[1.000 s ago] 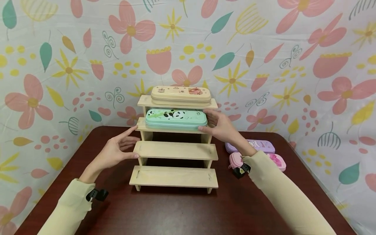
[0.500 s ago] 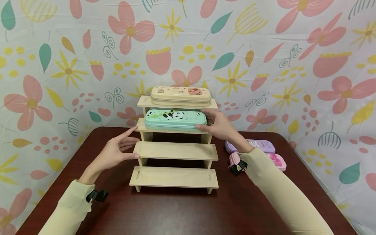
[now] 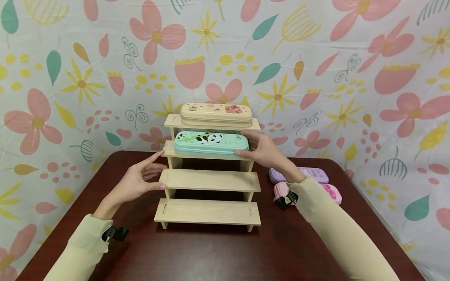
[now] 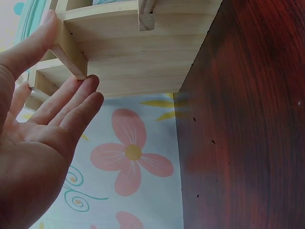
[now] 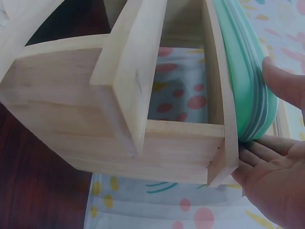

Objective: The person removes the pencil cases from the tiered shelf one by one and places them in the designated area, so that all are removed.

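Note:
A mint-green pencil case (image 3: 225,145) with a panda picture lies lengthwise on the second tier from the top of a pale wooden step stand (image 3: 207,212). My right hand (image 3: 265,153) holds its right end, thumb at the front and fingers round the end. In the right wrist view the thumb touches the case's zipped side (image 5: 252,90). My left hand (image 3: 131,183) touches the stand's left side with extended fingers, a fingertip at the second tier and the thumb at the third. On the top tier lies a cream pencil case (image 3: 216,120) with small cartoon pictures.
Right of the stand, a purple pencil case (image 3: 313,174) and a pink one (image 3: 332,192) lie on the dark red-brown table (image 3: 218,253), partly hidden by my right forearm. A small pink zipped item (image 3: 280,189) is beside them. Behind hangs a flower-patterned cloth (image 3: 225,47).
My right hand has shifted slightly left, and the mint-green case has moved only a little on its tier. My left hand stays at the stand's side.

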A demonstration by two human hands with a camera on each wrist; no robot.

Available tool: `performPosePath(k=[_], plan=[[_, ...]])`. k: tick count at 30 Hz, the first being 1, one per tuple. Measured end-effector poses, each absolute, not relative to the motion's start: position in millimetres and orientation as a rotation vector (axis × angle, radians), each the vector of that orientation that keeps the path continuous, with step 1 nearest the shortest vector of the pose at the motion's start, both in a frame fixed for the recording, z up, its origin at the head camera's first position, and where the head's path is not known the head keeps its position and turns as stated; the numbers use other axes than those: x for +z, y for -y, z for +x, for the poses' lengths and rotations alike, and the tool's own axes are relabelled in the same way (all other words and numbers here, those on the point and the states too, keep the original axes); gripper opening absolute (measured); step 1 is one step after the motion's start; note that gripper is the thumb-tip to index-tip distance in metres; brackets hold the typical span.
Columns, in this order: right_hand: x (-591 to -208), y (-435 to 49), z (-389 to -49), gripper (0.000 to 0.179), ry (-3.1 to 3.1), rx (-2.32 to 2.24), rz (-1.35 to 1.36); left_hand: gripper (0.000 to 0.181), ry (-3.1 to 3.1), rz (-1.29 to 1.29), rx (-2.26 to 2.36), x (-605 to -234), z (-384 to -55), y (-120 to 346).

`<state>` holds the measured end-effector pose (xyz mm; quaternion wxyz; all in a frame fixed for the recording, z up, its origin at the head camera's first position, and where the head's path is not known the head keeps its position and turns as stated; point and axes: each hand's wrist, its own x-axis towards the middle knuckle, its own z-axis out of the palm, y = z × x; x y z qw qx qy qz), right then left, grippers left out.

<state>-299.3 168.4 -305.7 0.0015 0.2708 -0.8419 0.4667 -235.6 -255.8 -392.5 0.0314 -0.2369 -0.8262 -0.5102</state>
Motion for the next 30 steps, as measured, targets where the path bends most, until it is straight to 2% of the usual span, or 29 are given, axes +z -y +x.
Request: performPosePath(k=[9,22,30], plan=[[-303.4,-167.3,-301.2,0.07,2.658,1.526,0.859,0.104,2.542,-0.724,-1.584,-393.8,-235.2,256.6],[-301.6,-172.6,-306.1,0.074,2.721,1.538,0.86,0.104,2.542,-0.736,-1.583,-391.4,-235.9,255.9],[-300.4,-171.2,-309.2,0.066,2.71,1.562,0.913,0.103,2.551,-0.728,-1.559,-391.6,-236.3,255.8]])
